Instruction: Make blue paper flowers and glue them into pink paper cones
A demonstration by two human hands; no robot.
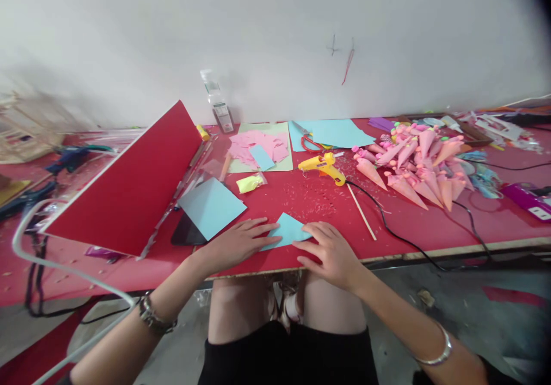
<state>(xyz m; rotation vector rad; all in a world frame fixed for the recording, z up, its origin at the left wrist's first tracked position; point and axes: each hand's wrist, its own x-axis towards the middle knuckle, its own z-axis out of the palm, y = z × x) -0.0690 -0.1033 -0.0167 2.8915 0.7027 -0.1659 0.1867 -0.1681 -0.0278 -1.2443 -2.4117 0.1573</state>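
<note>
A folded piece of light blue paper [284,229] lies near the front edge of the red table, its top coming to a point. From the left, my left hand [241,240] rests its outstretched fingers on the paper's left side. My right hand [329,250] touches the right corner with its fingers spread and slightly bent. Neither hand wraps round anything. Just left of them, a square blue sheet [213,206] partly covers a dark flat object [187,233]. Beyond the folded paper sits a small yellow packet [250,183].
A yellow glue gun [325,168] trails a black cord to the right; a thin stick [361,213] lies beside it. Pink paper cones [419,161] are heaped at the right. Red-handled scissors [310,142] rest on blue sheets [340,132]. A red board [133,184] stands tilted at left.
</note>
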